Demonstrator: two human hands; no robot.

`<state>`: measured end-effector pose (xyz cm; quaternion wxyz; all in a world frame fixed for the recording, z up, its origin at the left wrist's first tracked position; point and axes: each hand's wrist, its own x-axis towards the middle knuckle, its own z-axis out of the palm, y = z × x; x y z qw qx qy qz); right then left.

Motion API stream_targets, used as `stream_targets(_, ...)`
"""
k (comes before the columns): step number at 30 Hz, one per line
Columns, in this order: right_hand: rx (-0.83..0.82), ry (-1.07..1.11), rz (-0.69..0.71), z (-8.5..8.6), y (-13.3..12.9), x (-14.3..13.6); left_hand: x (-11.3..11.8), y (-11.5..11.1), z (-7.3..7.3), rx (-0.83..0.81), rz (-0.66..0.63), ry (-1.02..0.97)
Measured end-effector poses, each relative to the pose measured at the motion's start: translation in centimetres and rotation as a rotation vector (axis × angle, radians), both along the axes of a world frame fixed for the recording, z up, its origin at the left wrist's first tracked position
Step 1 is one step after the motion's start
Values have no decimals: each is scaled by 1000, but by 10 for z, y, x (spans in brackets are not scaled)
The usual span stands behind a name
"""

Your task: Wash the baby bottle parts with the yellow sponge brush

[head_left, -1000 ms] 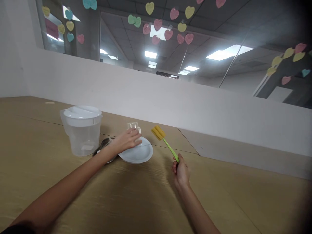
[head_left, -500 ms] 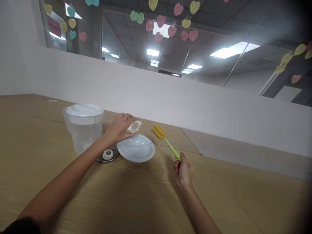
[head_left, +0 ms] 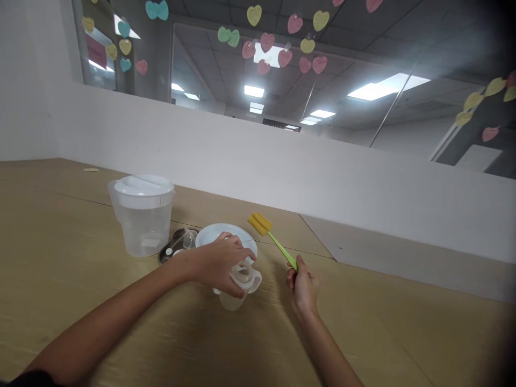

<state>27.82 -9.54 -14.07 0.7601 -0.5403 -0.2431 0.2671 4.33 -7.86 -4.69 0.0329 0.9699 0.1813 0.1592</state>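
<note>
My left hand [head_left: 223,262] is wrapped round a translucent baby bottle [head_left: 233,301] with white side handles and an uncovered mouth facing up. It holds the bottle in front of a white bowl [head_left: 209,232], hiding part of the bowl. My right hand [head_left: 305,285] grips the thin green handle of a bottle brush [head_left: 284,251]. The brush's yellow sponge head points up and to the left, to the right of the bowl and apart from the bottle.
A lidded clear pitcher [head_left: 147,228] with water in it stands at the left. Between pitcher and bowl lies a dark metal tray [head_left: 164,255] with a clear nipple-shaped piece [head_left: 190,238] and other small parts, partly behind my left arm. A white wall [head_left: 242,161] runs behind the table.
My left hand has brought the bottle from above the bowl's far side down toward me, turning its mouth upward. My right hand and the brush have barely moved.
</note>
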Motion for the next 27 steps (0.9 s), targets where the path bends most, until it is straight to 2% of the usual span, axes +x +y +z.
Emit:
stream_targets(6, 2, -16, 39, 2, -1, -2, 4, 14, -16, -39, -23, 86)
stream_targets(12, -10, -33, 40, 1, -1, -1, 4, 25, -26, -91, -2, 147)
stream_targets(16, -14, -42, 49, 1, -2, -2, 5, 28, -27, -179, -24, 175)
stream_targets(27, -8, -37, 38, 0, -1, -1, 4, 33, -24, -280, -7, 218)
